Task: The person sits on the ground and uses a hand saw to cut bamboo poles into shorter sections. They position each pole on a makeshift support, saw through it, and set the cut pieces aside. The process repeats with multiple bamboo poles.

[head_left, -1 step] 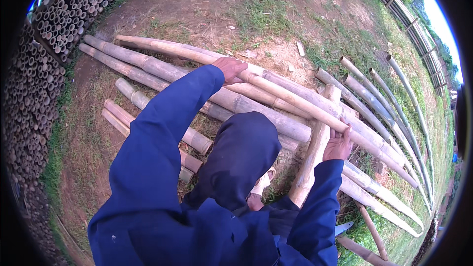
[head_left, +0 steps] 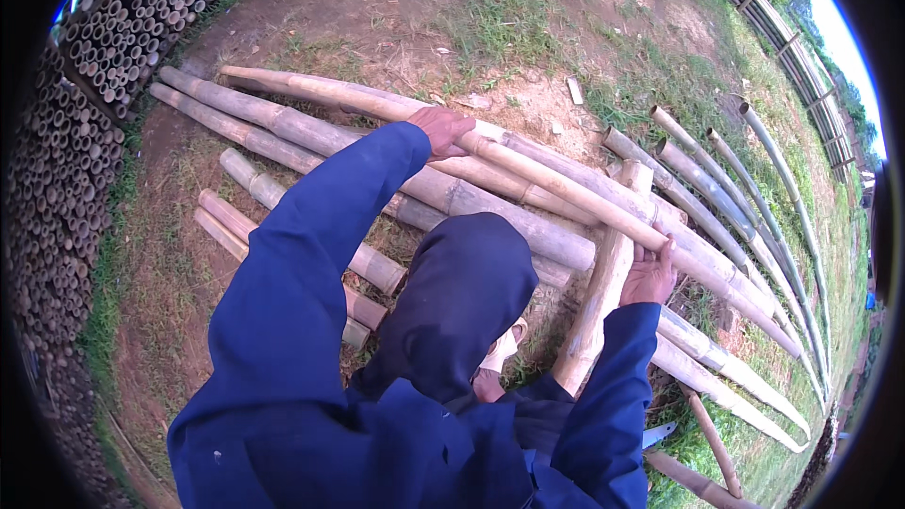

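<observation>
A long, pale tan bamboo pole [head_left: 556, 190] runs slantwise from the far left to the near right in front of me. From above, my left hand [head_left: 441, 132] closes round it, thumb and fingers wrapped over its surface. Farther along to the right, my right hand [head_left: 649, 273] grips the near side of the same pole, palm turned up; its fingertips are partly hidden beneath the bamboo. More bamboo poles lie close alongside, among them a thick greyish one [head_left: 509, 226]. Under the held pole, near my right hand, passes a stout bare log [head_left: 603, 306].
Cut bamboo lengths [head_left: 377, 269] lie left of my dark-clothed knee [head_left: 471, 273]. Several slender poles [head_left: 707, 188] spread out at the right. A metal blade [head_left: 658, 435] shows partly beside my right sleeve. Stacked bamboo [head_left: 113, 47] rises at far left; a pole rack [head_left: 782, 38] stands upper right.
</observation>
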`<action>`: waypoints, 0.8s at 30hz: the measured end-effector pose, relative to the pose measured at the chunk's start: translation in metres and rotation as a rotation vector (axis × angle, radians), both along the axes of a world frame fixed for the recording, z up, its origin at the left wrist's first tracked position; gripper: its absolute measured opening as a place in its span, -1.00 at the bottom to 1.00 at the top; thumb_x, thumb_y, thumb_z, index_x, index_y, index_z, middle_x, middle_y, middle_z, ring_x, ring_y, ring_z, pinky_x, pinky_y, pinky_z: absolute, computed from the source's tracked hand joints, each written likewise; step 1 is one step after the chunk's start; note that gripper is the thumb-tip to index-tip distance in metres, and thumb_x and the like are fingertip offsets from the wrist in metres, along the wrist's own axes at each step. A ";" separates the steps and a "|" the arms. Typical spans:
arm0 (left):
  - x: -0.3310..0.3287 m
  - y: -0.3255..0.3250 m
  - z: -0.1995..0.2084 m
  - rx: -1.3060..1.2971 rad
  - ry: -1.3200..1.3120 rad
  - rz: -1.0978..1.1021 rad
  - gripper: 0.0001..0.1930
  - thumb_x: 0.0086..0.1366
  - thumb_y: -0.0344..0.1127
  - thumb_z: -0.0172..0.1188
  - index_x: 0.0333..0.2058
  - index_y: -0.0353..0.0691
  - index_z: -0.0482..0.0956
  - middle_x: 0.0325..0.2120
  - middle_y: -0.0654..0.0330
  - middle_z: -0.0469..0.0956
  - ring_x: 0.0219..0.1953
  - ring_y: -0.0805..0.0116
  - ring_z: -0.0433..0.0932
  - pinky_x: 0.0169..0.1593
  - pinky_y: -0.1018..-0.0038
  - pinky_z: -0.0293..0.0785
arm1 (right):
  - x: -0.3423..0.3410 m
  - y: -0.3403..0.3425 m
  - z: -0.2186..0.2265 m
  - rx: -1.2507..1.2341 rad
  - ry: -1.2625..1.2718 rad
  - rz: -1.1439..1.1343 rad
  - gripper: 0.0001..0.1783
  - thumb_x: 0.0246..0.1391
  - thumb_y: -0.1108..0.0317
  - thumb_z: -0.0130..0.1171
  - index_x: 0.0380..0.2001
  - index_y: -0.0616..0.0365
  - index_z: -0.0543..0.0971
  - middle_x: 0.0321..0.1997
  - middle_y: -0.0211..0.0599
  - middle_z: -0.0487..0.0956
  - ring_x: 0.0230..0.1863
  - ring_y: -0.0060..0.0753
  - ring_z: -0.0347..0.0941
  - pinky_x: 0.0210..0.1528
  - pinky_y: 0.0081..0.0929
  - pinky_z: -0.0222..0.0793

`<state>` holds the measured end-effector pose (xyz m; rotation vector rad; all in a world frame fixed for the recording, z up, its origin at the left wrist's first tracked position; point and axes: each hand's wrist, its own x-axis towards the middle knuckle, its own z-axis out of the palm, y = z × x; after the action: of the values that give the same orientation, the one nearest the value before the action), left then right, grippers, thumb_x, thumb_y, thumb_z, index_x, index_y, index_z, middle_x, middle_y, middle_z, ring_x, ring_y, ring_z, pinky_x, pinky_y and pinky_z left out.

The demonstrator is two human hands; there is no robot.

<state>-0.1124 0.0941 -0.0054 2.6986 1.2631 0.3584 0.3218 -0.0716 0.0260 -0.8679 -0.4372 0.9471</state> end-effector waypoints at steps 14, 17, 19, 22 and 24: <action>0.097 0.044 -0.015 -0.039 -0.014 -0.025 -0.45 0.23 0.28 0.35 -0.14 -0.10 0.54 -0.25 0.08 0.66 -0.13 -0.08 0.65 -0.09 0.02 0.54 | 0.108 0.054 -0.027 -0.052 0.116 -0.032 -0.50 0.44 0.41 0.12 0.33 0.24 0.24 0.26 0.03 0.46 0.30 -0.02 0.45 0.37 0.07 0.46; 0.091 0.053 -0.021 -0.041 -0.046 -0.047 -0.44 0.23 0.27 0.35 -0.12 -0.11 0.52 -0.26 0.05 0.65 -0.14 -0.12 0.64 -0.09 0.01 0.52 | 0.105 0.059 -0.038 -0.059 0.048 -0.028 -0.51 0.45 0.43 0.09 0.33 0.27 0.24 0.30 0.06 0.43 0.33 0.03 0.44 0.36 -0.01 0.49; 0.066 0.050 -0.022 -0.052 -0.005 -0.017 -0.45 0.22 0.25 0.36 -0.12 -0.11 0.52 -0.26 0.04 0.65 -0.13 -0.13 0.63 -0.08 0.01 0.52 | 0.084 0.062 -0.044 -0.080 0.024 0.016 -0.52 0.45 0.43 0.08 0.33 0.27 0.24 0.30 0.05 0.43 0.34 0.03 0.44 0.35 -0.01 0.51; 0.034 0.047 -0.024 -0.049 0.048 0.021 -0.45 0.22 0.22 0.37 -0.11 -0.13 0.51 -0.24 0.02 0.64 -0.12 -0.14 0.62 -0.05 0.02 0.51 | 0.044 0.073 -0.045 -0.064 0.047 0.027 -0.50 0.45 0.43 0.08 0.35 0.27 0.22 0.30 0.07 0.45 0.32 0.04 0.47 0.34 -0.02 0.52; 0.021 0.051 -0.026 -0.049 0.065 0.026 -0.46 0.22 0.19 0.38 -0.11 -0.14 0.51 -0.24 0.01 0.64 -0.10 -0.14 0.61 -0.03 0.02 0.51 | 0.028 0.076 -0.044 -0.046 0.026 0.033 -0.48 0.44 0.44 0.09 0.36 0.24 0.22 0.29 0.08 0.48 0.29 0.03 0.50 0.33 -0.04 0.53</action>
<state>-0.0918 0.1447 -0.0313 2.6754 1.3071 0.2419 0.3495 0.0045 -0.0178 -0.8917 -0.4098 1.0009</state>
